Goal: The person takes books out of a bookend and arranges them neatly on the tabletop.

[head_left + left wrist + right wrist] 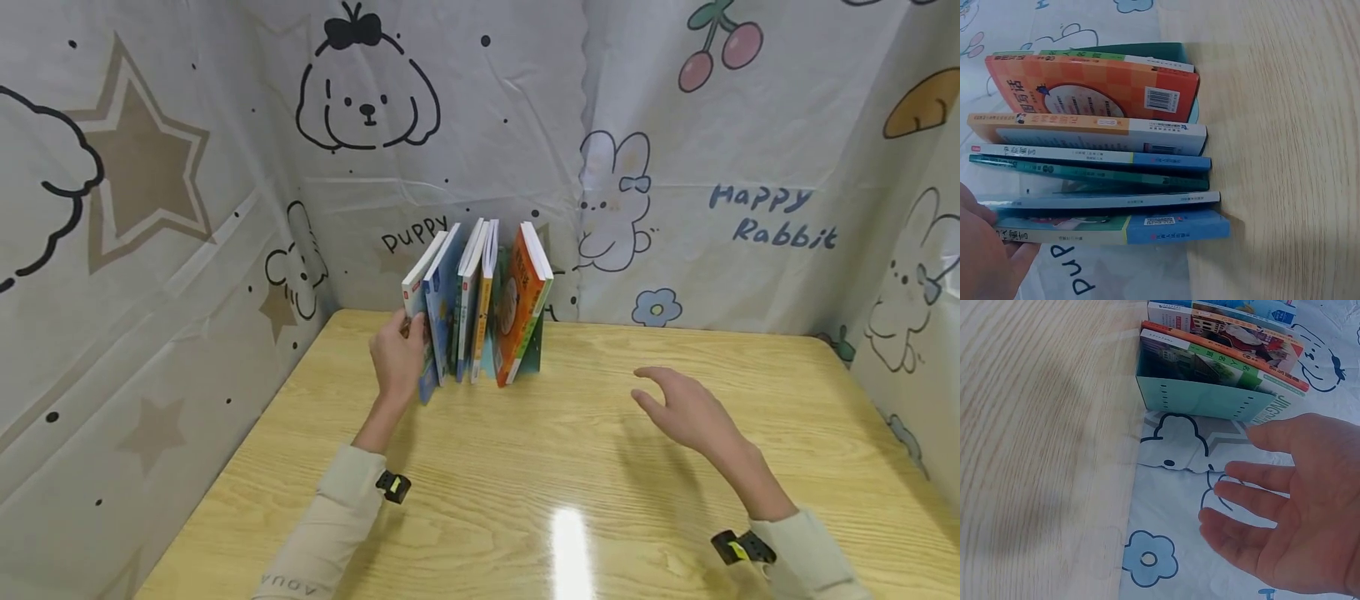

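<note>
Several thin books stand upright in a row against the back wall. My left hand [397, 354] grips the leftmost book [1179, 229], which has a white and blue spine, near the upper end of that spine. This book stands a little forward of its blue neighbour [447, 275]. At the row's right end an orange book [517, 296] leans at a slant, with a green-spined book against it. A teal bookend [1191, 397] stands beside them. My right hand [693, 412] hovers over the table to the right of the books, fingers spread and holding nothing.
The light wood table [480, 467] ends at a hanging cloth [495, 100] printed with cartoon animals, which also encloses both sides. Dark wrist straps [393, 486] sit on both sleeves.
</note>
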